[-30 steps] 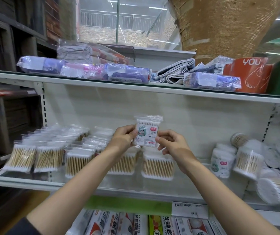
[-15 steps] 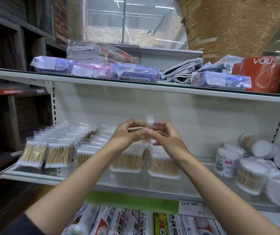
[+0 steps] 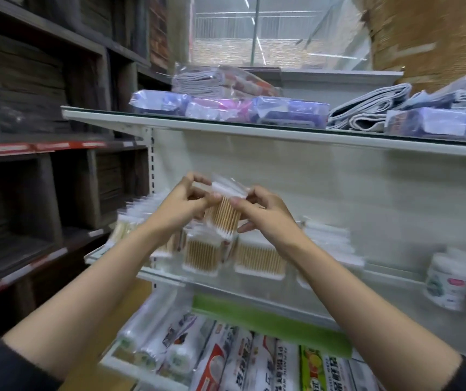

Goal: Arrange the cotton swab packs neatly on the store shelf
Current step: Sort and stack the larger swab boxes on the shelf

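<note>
Shelving (image 3: 254, 286) of white metal carries rows of cotton swab packs (image 3: 260, 259) standing along its front edge. Above those rows, held in the air, one swab pack (image 3: 222, 214) is pinched at its top by the left hand (image 3: 182, 206) and the right hand (image 3: 265, 214), fingers curled on either side.

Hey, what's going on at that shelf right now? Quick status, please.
Left hand and right hand both pinching one cotton swab pack, held above the shelved swab packs. Pack not yet on the shelf. Nothing blocking.
</note>
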{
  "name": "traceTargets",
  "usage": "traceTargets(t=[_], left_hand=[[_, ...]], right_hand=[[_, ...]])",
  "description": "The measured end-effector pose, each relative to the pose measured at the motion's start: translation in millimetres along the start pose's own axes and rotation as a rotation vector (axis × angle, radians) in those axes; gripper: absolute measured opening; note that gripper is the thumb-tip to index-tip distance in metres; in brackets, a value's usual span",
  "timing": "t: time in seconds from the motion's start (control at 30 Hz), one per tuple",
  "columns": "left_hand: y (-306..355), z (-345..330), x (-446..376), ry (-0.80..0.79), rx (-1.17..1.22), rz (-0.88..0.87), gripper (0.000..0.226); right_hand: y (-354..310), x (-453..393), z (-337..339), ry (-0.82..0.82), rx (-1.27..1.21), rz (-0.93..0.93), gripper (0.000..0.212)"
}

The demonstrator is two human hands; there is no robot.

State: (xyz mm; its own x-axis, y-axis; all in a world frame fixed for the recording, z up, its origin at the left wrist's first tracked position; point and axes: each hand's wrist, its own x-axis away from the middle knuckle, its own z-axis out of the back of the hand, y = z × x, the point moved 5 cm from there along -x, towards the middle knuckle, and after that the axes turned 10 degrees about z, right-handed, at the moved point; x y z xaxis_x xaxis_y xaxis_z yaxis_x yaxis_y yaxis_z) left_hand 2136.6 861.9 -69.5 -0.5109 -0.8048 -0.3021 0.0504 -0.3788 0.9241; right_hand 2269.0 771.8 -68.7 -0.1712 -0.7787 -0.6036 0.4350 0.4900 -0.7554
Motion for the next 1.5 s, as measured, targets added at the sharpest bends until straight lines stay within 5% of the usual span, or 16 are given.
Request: traceTargets(t=[0.13, 0.37, 0.67, 1.17, 1.5], left_hand=[[-10.3, 35.2, 11.3, 0.020, -0.087, -0.005, 0.044], [-43.3, 88.2, 12.4, 0.214, -0.265, 0.052, 0.038], [-88.4, 93.7, 10.5, 0.368, -0.733, 0.114, 0.039], [-51.8, 78.5, 6.0, 0.357, -0.594, 0.107, 0.033], [-6.6, -27.5, -13.6, 0.152, -0.415, -0.057, 0.010]], right_hand=[[5.4, -11.1, -31.0, -0.067, 0.150, -0.023, 0.029], [9.8, -30.9, -84.0, -0.230, 0.431, 0.067, 0.022], [36.1, -32.9, -124.4, -0.456, 1.102, 0.175, 0.026], [24.1, -42.9, -87.0, -0.349, 0.928, 0.124, 0.027], [16.0, -23.6, 9.3, -0.190, 0.809, 0.084, 0.021]])
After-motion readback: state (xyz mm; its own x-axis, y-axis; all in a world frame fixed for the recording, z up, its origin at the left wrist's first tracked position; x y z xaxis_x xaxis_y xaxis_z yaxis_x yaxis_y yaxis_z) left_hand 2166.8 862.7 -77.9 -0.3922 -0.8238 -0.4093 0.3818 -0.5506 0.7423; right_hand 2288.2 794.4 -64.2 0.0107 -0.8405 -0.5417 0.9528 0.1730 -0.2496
